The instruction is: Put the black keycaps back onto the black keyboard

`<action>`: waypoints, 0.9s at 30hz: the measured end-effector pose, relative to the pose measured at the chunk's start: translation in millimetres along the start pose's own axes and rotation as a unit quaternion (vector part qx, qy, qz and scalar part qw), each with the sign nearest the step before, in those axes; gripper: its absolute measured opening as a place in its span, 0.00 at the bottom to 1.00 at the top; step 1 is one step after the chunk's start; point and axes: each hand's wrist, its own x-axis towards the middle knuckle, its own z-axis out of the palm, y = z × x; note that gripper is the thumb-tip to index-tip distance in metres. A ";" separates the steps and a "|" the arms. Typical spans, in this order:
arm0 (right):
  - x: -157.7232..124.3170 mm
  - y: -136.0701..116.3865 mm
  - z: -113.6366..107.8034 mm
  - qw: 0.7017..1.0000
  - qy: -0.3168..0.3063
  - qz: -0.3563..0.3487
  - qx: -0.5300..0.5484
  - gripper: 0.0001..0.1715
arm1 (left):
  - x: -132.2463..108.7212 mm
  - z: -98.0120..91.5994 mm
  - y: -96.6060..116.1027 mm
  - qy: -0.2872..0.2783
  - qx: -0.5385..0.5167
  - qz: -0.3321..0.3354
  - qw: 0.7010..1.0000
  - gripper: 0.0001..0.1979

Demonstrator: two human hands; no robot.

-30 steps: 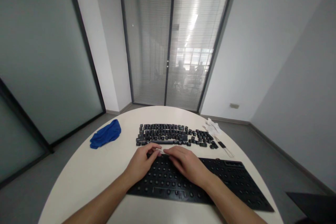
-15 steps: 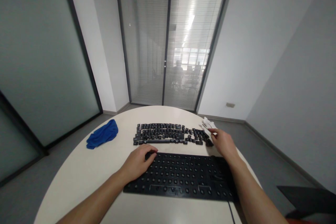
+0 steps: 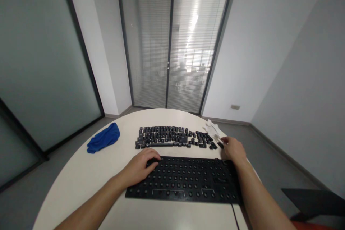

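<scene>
A black computer keyboard (image 3: 185, 179) with its keycaps off lies on the table, bare key stems showing. My left hand (image 3: 141, 165) rests on its far left corner, thumb apart from the curved fingers. Loose black keycaps (image 3: 161, 137) are laid out in rows just beyond the keyboard. Past the keyboard's far right corner, my right hand (image 3: 234, 150) has its fingertips pinched on what looks like a thin white stick (image 3: 219, 139). It is near the right end of the keycaps and a crumpled white tissue (image 3: 212, 128). The fingers partly hide the stick.
A crumpled blue cloth (image 3: 104, 138) lies on the left of the round pale table (image 3: 81, 179). The keyboard's cable (image 3: 235, 216) runs off toward the near edge. At lower right is a dark chair part (image 3: 312, 201). A glass door with blinds (image 3: 172, 50) stands beyond.
My right hand has moved slightly right and nearer to me, away from the keycaps, uncovering their right end and more of the tissue. My left hand stays on the keyboard.
</scene>
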 end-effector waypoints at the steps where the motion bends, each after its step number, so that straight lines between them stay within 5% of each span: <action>1: 0.7 0.8 1.6 1.000 -0.002 0.000 -0.001 0.22 | -0.3 0.1 -0.6 -0.001 0.000 0.002 1.000 0.07; 10: 3.2 -0.3 5.3 1.000 -0.012 -0.020 -0.001 0.27 | -1.1 -1.4 0.5 -0.005 0.006 0.002 1.000 0.07; 13: -4.3 -16.2 -3.6 0.997 -0.018 -0.078 0.008 0.25 | -0.8 -3.6 2.1 -0.007 0.025 -0.006 1.000 0.07; 16: -29.0 -45.8 -14.0 0.963 -0.056 -0.259 0.045 0.28 | -1.1 -8.3 0.0 -0.011 0.034 -0.010 0.999 0.06; 19: -67.2 -78.6 -19.2 0.927 -0.115 -0.351 0.066 0.37 | -3.0 -15.3 -6.4 -0.011 0.030 -0.016 0.999 0.07; 23: -108.2 -108.1 -18.2 0.880 -0.240 -0.405 0.070 0.47 | -6.7 -29.6 -18.6 0.007 0.034 -0.044 0.998 0.07; 27: -118.3 -117.0 -17.6 0.867 -0.278 -0.409 0.052 0.47 | -9.5 -50.4 -36.2 0.072 0.059 -0.124 0.988 0.09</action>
